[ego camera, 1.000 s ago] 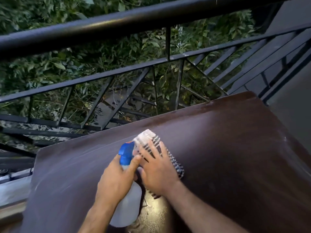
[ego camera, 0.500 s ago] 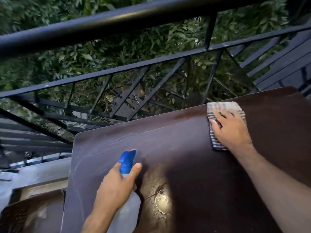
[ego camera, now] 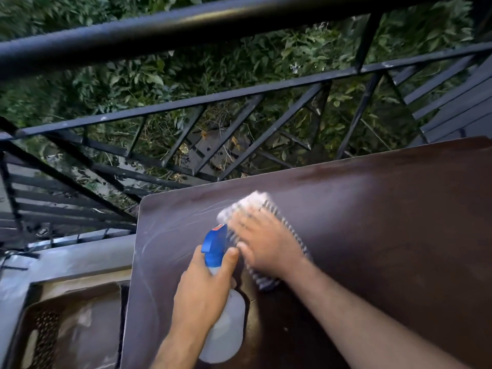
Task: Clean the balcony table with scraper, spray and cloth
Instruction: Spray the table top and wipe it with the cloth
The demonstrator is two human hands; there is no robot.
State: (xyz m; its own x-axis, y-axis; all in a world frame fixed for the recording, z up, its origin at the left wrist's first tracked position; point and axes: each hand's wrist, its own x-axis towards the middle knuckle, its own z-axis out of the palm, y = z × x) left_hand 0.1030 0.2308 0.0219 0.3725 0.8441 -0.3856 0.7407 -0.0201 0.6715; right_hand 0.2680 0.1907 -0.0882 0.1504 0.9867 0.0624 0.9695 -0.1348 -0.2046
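Observation:
The dark brown balcony table [ego camera: 386,235] fills the lower right, with pale wipe streaks near its left edge. My left hand [ego camera: 202,291] grips a white spray bottle [ego camera: 226,328] with a blue trigger head [ego camera: 214,243], held upright over the table's near left part. My right hand [ego camera: 266,243] presses flat on a striped grey-white cloth [ego camera: 247,203] on the tabletop, just right of the bottle's head. The cloth and right hand are motion-blurred. No scraper is in view.
A black metal railing [ego camera: 186,25] runs close behind the table, with green foliage beyond it. A brown plastic chair seat [ego camera: 66,328] stands left of the table, below a grey ledge [ego camera: 66,257].
My right hand has swept the cloth from the table's far right back to the left, beside the spray bottle. The left hand still holds the bottle in much the same place.

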